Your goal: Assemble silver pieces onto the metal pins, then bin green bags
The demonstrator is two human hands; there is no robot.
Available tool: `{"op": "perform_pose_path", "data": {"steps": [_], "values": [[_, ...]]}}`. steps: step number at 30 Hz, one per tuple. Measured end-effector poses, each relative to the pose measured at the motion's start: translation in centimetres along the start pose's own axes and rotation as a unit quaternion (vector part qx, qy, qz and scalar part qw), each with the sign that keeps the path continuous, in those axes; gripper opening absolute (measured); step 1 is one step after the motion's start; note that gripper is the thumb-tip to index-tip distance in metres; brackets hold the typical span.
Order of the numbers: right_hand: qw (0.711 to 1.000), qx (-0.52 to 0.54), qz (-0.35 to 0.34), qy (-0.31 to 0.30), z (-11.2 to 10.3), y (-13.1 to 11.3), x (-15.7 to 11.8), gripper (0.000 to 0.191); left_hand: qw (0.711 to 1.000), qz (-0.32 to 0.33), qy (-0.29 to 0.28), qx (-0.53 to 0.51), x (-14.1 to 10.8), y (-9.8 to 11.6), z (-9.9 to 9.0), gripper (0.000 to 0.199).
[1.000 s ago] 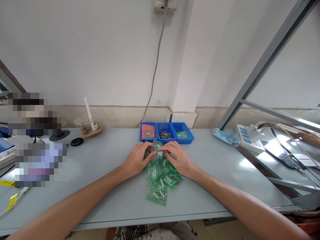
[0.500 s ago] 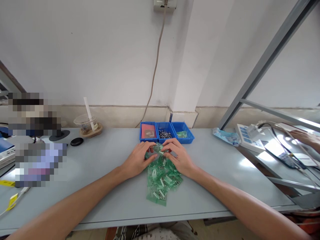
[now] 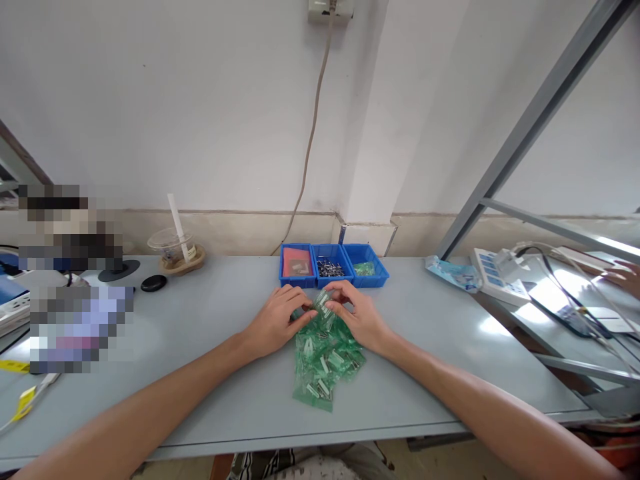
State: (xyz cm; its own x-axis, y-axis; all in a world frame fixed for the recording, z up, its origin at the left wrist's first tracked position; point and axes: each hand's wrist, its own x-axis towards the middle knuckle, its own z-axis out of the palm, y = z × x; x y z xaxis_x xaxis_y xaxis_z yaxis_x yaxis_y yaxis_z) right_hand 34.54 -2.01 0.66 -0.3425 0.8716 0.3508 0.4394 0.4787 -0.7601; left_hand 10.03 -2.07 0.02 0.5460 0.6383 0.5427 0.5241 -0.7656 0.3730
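A small green see-through plastic bag [image 3: 325, 302] with white and metal pieces inside is held up over the pile. My right hand [image 3: 361, 316] pinches its right side between thumb and fingers. My left hand [image 3: 280, 321] has its thumb and index finger closed together at the bag's left edge; the exact contact is partly hidden. Beneath and in front of both hands lies a pile of similar green bags [image 3: 327, 360], each holding small white pieces and metal parts.
Behind the hands stand three joined blue bins: one with a pink packet [image 3: 297, 261], one with loose metal pieces [image 3: 330, 267], one with green bags [image 3: 364, 269]. A blue packet [image 3: 453, 274] and a power strip [image 3: 493, 275] lie right. Another person's hand [image 3: 625, 275] shows far right.
The bag between my hands has turned more upright and shifted slightly right. My left fingers have moved toward its lower left edge. The other person's hand at far right has drawn outward.
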Motion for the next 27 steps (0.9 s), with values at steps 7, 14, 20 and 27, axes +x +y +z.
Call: {"op": "perform_pose_path", "data": {"steps": [7, 14, 20, 27], "values": [[1.0, 0.024, 0.01, -0.005, -0.06, -0.43, 0.04, 0.027, 1.0, 0.015, 0.018, 0.004, 0.0, 0.33, -0.03, 0.017], [0.995, 0.094, 0.022, 0.005, 0.36, 0.23, 0.3, 0.031, 1.0, 0.017, 0.017, 0.008, 0.06, 0.56, -0.22, 0.018], [0.987, 0.159, 0.028, 0.008, 0.25, 0.19, 0.49, 0.032, 1.0, -0.019, 0.009, -0.02, -0.25, 0.32, -0.05, 0.029], [0.979, 0.2, 0.022, -0.033, 0.33, 0.24, 0.39, 0.037, 1.0, 0.002, 0.002, 0.01, -0.04, 0.51, -0.26, 0.033]]}}
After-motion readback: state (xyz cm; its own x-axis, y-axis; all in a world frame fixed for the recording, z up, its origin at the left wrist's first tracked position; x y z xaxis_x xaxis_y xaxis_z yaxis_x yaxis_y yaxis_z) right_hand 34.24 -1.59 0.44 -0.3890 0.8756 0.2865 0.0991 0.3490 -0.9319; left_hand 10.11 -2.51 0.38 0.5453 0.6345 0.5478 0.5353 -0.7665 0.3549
